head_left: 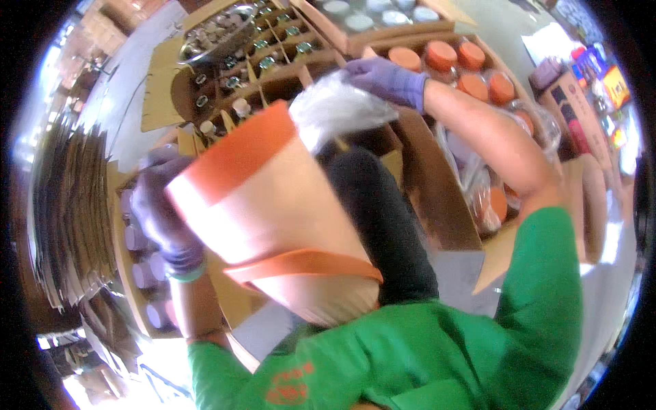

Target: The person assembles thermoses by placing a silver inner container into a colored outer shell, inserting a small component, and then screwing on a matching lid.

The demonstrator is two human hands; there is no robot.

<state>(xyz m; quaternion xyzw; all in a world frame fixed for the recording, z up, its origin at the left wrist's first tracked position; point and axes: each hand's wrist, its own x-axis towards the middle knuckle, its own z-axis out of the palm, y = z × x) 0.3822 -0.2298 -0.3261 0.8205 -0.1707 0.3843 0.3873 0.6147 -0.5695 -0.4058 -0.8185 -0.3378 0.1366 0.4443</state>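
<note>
My left hand (160,201), in a dark purple glove, grips the side of a large cream container with orange bands (266,212). It is tilted and blurred, close in front of my chest, with one wide orange band at its upper end and a thinner one lower down. Farther off, my right hand (386,78), in a purple glove, is closed on a crumpled clear plastic bag (335,109). The bag hangs just beyond the container's upper end, over the cardboard boxes. The fingertips of my left hand are partly hidden.
An open box of orange-lidded jars (471,85) stands at the right. Ahead lie a divided carton of bottles (273,55) and a metal bowl (219,34) of small pieces. Purple-lidded jars (143,273) fill a box at left, beside stacked flat cardboard (68,212). My knee (383,225) is between boxes.
</note>
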